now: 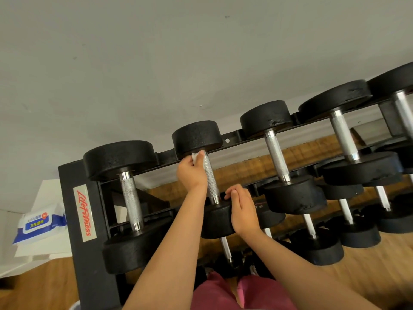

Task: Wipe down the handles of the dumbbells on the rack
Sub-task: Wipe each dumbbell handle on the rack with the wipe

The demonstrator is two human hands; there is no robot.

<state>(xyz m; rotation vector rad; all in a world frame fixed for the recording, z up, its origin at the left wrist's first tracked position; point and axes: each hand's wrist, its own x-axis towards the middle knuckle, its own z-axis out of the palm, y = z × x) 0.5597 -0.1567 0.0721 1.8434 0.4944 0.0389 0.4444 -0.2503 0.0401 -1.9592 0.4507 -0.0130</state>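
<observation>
Centre frame: left hand [192, 173] grips a crumpled white wipe [196, 156] against the knurled steel handle [210, 177], just below the far round black head. Right hand [243, 209], fingers straight and together, rests on the matte near head [218, 222]. The black rack [89, 242] stands at lower left.

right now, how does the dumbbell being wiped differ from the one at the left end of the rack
The wiped dumbbell has smaller heads than the leftmost dumbbell. The left hand holds a white wipe at its handle's far end and the right hand rests on its near head; the leftmost dumbbell is untouched. Both have black heads and knurled silver handles.
</observation>
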